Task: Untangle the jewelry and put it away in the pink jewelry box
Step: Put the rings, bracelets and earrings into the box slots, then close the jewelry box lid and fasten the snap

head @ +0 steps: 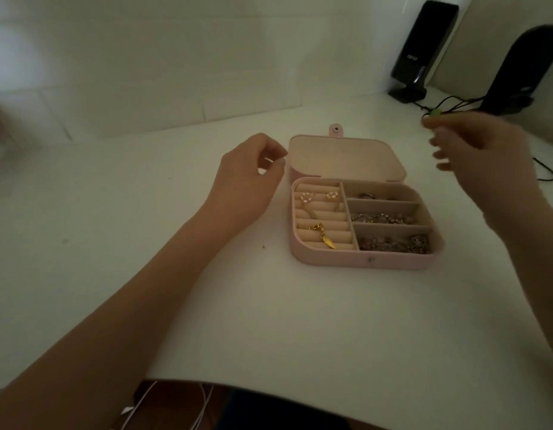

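Note:
The pink jewelry box [359, 259] lies open on the white table, its lid [346, 156] folded back. Ring rolls on its left hold flower rings [306, 197] and a gold leaf pendant [326, 238]. Its right compartments hold a ring and beaded chains [393, 243]. My left hand [247, 181] hovers by the lid's left corner with fingers loosely curled and nothing visible in them. My right hand [483, 156], blurred, is raised to the right of the box. It pinches a black cord with a green bead [435, 112] at its fingertips.
Two black speakers [424, 48] [517, 69] stand at the back right against the wall, with a black cable [545, 172] trailing on the table. White cables [204, 398] hang below the table's near edge. White table surface [145, 243] stretches left of the box.

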`<state>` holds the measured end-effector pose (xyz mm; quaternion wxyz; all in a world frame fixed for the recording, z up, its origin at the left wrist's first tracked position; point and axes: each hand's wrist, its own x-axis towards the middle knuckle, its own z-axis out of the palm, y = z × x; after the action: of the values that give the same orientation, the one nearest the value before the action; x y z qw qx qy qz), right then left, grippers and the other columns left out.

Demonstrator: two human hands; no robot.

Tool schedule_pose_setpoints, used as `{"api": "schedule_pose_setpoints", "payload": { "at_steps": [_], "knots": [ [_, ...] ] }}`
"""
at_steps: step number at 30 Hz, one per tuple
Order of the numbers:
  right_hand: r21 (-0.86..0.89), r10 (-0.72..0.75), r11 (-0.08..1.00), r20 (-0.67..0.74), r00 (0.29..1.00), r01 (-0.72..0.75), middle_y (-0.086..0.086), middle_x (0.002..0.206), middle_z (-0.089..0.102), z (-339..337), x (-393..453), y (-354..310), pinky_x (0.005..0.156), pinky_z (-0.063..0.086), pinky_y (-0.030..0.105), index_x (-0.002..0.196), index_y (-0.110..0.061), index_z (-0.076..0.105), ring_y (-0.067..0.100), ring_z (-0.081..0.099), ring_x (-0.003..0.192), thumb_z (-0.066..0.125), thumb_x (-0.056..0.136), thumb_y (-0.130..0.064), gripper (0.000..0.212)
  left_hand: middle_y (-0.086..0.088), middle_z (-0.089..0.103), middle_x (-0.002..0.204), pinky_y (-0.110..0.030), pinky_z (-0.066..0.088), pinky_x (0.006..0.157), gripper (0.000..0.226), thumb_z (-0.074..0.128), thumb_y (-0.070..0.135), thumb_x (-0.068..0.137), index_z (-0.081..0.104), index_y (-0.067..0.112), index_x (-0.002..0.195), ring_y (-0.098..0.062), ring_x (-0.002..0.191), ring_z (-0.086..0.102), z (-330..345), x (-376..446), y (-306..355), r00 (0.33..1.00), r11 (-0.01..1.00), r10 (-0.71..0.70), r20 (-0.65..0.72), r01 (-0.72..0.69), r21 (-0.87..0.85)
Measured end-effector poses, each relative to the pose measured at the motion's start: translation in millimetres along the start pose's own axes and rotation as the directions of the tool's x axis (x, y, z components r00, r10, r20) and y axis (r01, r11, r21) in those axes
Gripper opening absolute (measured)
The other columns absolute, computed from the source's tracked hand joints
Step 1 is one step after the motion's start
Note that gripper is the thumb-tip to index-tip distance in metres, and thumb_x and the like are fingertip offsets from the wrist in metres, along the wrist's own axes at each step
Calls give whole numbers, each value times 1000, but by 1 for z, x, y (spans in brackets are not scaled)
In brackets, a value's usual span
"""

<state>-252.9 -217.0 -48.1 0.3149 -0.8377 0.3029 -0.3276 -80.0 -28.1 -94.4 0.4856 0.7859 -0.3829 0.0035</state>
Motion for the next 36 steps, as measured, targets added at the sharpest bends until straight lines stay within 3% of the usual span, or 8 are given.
{"api": "schedule_pose_setpoints", "payload": {
  "at_steps": [5, 10, 19, 23, 26, 28, 32, 36],
  "knots": [
    [111, 378, 905, 237, 895, -411, 1, 114, 61, 15, -4, 25, 77, 45, 24, 131, -19, 51, 10, 59, 95, 45, 97, -37, 38, -5, 66, 104, -29, 56, 82, 22, 60, 20, 89, 60, 10, 109, -16, 90, 68, 6, 1, 0, 949, 900, -272, 159, 309, -306],
    [198, 353, 902, 174, 919, -384, -5, 111, 62, 33, -13, 17, 74, 42, 24, 129, -26, 51, 6, 58, 92, 45, 97, -36, 34, 5, 64, 111, -9, 51, 72, 54, 75, 24, 75, 51, 15, 123, 2, 94, 62, 6, -6, 3, 917, 889, -261, 303, 350, -294],
    [319, 353, 870, 127, 927, -375, -5, 110, 57, 38, -18, 17, 63, 41, 22, 122, -29, 50, 2, 55, 88, 45, 97, -34, 27, 3, 64, 112, -19, 52, 84, 70, 79, 20, 66, 45, 17, 127, -4, 98, 64, 6, -7, 7, 903, 851, -268, 336, 386, -358],
    [369, 325, 862, 122, 938, -347, -7, 107, 57, 39, -20, 17, 62, 41, 21, 122, -27, 50, 1, 55, 86, 48, 96, -34, 27, -14, 69, 100, -27, 52, 89, 26, 60, 20, 87, 55, 5, 108, -20, 97, 65, 6, 0, 13, 852, 585, -390, 349, 522, -620],
    [406, 314, 853, 104, 944, -328, -14, 98, 56, 41, -21, 17, 55, 41, 13, 122, -25, 50, -4, 53, 78, 51, 94, -34, 29, -20, 69, 98, -27, 55, 84, 22, 54, 14, 88, 49, 6, 108, -27, 98, 66, -1, 5, 12, 824, 368, -426, 373, 535, -760],
    [458, 315, 829, 96, 944, -323, -10, 105, 61, 42, -22, 18, 58, 45, 15, 120, -24, 50, -3, 57, 80, 55, 93, -32, 29, -14, 72, 86, -25, 56, 80, 15, 54, 10, 88, 53, 3, 101, -23, 89, 68, -1, 5, 8, 834, 401, -432, 344, 519, -755],
    [527, 303, 790, 110, 947, -314, -6, 116, 58, 45, -25, 17, 74, 55, 28, 119, -26, 50, 4, 62, 93, 61, 91, -22, 30, -8, 73, 77, -23, 57, 69, 16, 57, 10, 89, 70, 2, 82, -15, 72, 68, 7, 0, 3, 885, 680, -394, 249, 463, -568],
    [576, 300, 755, 119, 946, -312, -3, 121, 58, 47, -25, 16, 85, 55, 37, 118, -25, 50, 11, 63, 100, 59, 91, -15, 30, -7, 73, 74, -23, 57, 64, 12, 62, 13, 87, 70, 5, 86, -15, 67, 68, 8, 0, 2, 877, 693, -422, 231, 476, -542]
  ]
}}
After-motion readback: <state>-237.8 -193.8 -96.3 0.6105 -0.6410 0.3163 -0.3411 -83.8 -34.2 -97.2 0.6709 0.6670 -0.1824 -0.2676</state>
